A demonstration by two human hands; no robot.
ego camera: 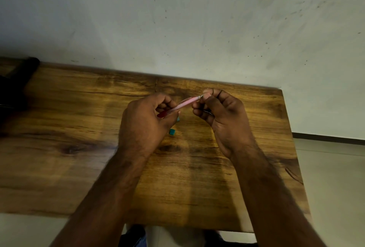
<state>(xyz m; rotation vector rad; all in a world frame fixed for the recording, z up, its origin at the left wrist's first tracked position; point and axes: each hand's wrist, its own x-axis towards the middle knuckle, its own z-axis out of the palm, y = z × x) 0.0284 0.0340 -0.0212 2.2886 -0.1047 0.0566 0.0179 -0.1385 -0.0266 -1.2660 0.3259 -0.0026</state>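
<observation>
Pink pen (186,102) is held in the air over the bench (79,124), mid-frame, slanting from 8 o'clock up to 2 o'clock.

- Left hand (144,122) grip: fingers and thumb curled round the lower, reddish end of the barrel.
- Right hand (223,114) grip: thumb and fingertips pinching the thin whitish tip (201,96) at the 2 o'clock end. It's a refill or nib piece, too blurred to tell which.
- Two teal bits (172,131) lie on the bench at 6 o'clock of the pen, partly under the left hand and not touching the pen. Possibly pen parts, can't confirm.
- Dark object (19,77) sits at the far 9 o'clock edge of the bench, well apart.

Step in hand, my read: working the thin inner piece at the barrel's front end, either drawing it out or seating it.

To do it well:
- Left grip should only steady the barrel, with no twisting.
- Right pinch should sit close to the barrel mouth, not out at the far tip, since a thin piece bends easily.
- Move strictly along the pen's axis, toward or from 2 o'clock, with no sideways pull.
- Work low over the bench so anything that slips lands near the teal bits and doesn't roll off the 3 o'clock edge.
- Go slow at the last bit, in case a small part pops loose.
</observation>
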